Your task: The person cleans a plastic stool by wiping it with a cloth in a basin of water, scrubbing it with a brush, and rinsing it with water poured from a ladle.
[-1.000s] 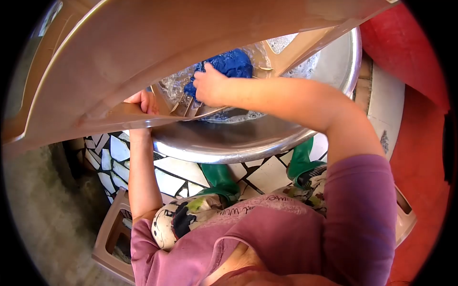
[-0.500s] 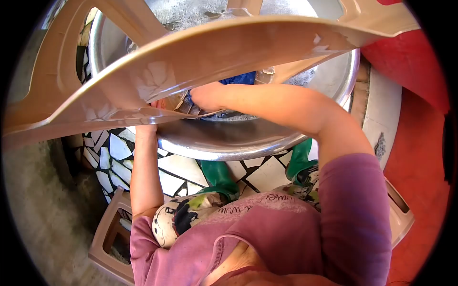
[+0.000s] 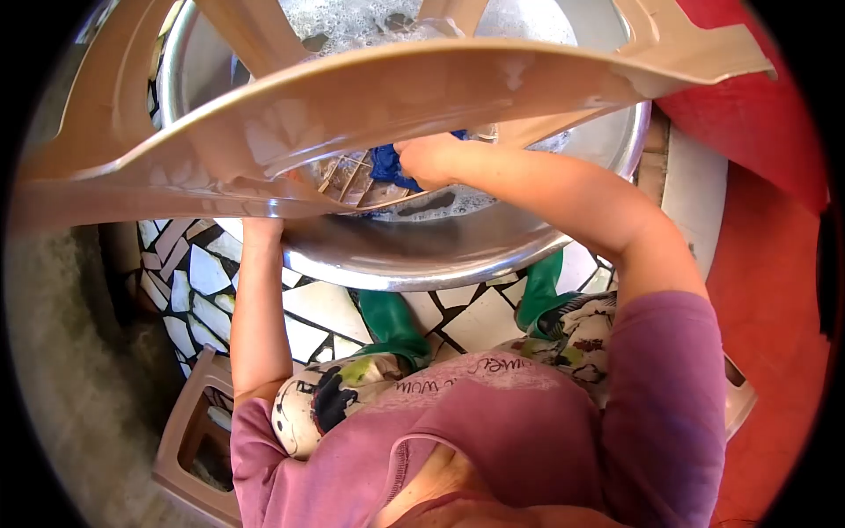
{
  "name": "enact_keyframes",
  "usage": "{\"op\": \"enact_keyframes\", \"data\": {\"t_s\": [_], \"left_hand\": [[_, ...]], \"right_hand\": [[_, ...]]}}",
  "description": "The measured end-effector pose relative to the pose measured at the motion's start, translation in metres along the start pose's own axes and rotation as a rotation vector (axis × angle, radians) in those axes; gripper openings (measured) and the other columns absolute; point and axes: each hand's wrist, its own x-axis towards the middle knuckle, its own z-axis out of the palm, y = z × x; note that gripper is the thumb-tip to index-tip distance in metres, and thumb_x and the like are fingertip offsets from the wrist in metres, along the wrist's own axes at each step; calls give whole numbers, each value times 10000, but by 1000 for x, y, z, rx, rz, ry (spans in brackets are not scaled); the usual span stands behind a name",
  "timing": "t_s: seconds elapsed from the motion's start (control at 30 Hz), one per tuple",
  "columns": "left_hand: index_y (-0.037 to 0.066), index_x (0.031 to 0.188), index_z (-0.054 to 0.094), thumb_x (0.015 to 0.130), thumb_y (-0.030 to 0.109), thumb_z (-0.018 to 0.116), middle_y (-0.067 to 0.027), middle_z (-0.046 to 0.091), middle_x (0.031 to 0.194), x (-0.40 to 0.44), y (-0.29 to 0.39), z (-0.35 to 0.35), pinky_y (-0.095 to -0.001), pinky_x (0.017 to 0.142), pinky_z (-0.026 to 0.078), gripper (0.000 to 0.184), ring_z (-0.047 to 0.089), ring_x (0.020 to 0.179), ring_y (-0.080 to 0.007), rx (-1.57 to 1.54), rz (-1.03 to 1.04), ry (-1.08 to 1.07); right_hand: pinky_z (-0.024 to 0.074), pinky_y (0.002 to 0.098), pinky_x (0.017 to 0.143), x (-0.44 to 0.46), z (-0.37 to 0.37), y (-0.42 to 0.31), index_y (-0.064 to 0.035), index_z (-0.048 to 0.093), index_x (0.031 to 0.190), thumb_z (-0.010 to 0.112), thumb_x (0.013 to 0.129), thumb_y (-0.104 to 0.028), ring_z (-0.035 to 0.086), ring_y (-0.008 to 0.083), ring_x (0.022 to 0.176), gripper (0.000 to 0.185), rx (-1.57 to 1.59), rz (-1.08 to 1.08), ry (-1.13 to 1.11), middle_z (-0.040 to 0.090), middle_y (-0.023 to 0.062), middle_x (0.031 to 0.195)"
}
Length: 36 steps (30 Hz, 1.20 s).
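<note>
A tan plastic chair (image 3: 396, 97) is tilted over a wide metal basin (image 3: 387, 280) of soapy water. My right hand (image 3: 431, 160) is closed round a wet blue cloth (image 3: 385, 165), which rests against the chair's slatted part just above the suds. At the chair's near left edge, my left hand (image 3: 263, 229) grips the plastic. Most of its fingers are hidden behind the chair; only a bit of them shows past the edge.
White foam (image 3: 352, 22) floats in the basin. Green boots (image 3: 392, 321) stand on the broken-tile floor (image 3: 317, 308) below its rim. A brown plastic seat (image 3: 198, 431) is under me. Something large and red (image 3: 731, 106) stands at the right, beside a red floor (image 3: 766, 308).
My right hand has moved right and slightly up with the blue cloth, so more of the cloth and slats shows. The left hand keeps its hold on the chair.
</note>
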Motion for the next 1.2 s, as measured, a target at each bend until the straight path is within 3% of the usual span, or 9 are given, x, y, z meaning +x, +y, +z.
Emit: {"op": "enact_keyframes", "data": {"t_s": [0.1, 0.17, 0.33, 0.47, 0.67, 0.73, 0.87, 0.93, 1.2], "left_hand": [[140, 517, 353, 931, 473, 326, -11, 317, 461, -5, 13, 14, -265, 420, 239, 532, 293, 417, -145, 106, 103, 15], [148, 542, 357, 912, 630, 324, 16, 308, 466, -18, 49, 27, -257, 405, 206, 609, 288, 413, -125, -180, -153, -110], [132, 523, 335, 883, 267, 413, -10, 326, 467, -19, 39, 29, -240, 435, 245, 392, 304, 451, -113, 71, 128, -61], [131, 522, 337, 878, 240, 412, -16, 333, 462, -20, 44, 31, -241, 425, 244, 380, 309, 444, -118, 70, 126, -21], [135, 523, 331, 867, 236, 426, -13, 331, 456, -19, 43, 30, -236, 419, 238, 372, 309, 436, -113, -210, -24, 97], [134, 525, 323, 865, 222, 435, -12, 330, 453, -17, 43, 20, -229, 415, 236, 368, 310, 435, -106, 254, 214, -123], [128, 528, 319, 869, 219, 438, -12, 330, 451, -30, 65, 36, -228, 399, 228, 372, 307, 430, -105, 72, 66, -110], [139, 527, 328, 903, 342, 411, 2, 316, 453, -20, 33, 16, -232, 399, 220, 435, 299, 426, -108, 99, 90, -8], [149, 519, 323, 883, 680, 289, 12, 330, 489, -12, 6, -2, -231, 424, 211, 645, 303, 447, -107, -55, -80, 37]], "right_hand": [[435, 427, 863, 5, 0, -2, -84, 702, 967, 596, 770, -188, 482, 261, 1119, 247, 97, 22, 17, 569, 58, 1158], [416, 436, 872, 2, -1, -6, -126, 703, 933, 607, 756, -238, 486, 266, 1103, 231, 202, 66, 101, 571, 71, 1103], [424, 420, 836, 10, 17, 0, -144, 676, 914, 696, 741, -313, 504, 248, 1032, 243, 123, -56, 363, 551, 63, 1041], [448, 403, 793, 23, 25, 3, -131, 647, 943, 706, 741, -241, 522, 248, 1017, 238, 16, -304, 700, 555, 62, 1022], [497, 410, 744, 15, -5, -4, -133, 698, 901, 727, 691, -255, 631, 286, 884, 245, 300, -83, 184, 670, 93, 897], [506, 397, 751, 18, -5, -16, -171, 728, 943, 655, 742, -285, 646, 293, 856, 243, 283, -256, 89, 688, 90, 876], [504, 412, 709, 33, -7, -22, -223, 714, 987, 633, 797, -305, 643, 289, 875, 222, 242, -301, 51, 685, 73, 918], [514, 373, 771, 34, -27, -30, -284, 641, 1182, 594, 791, -264, 619, 226, 1039, 394, 10, -247, -213, 655, 3, 1140], [511, 399, 769, 21, -13, 1, -363, 562, 1266, 564, 794, -138, 612, 242, 1053, 523, -284, -302, -232, 645, 12, 1149]]}}
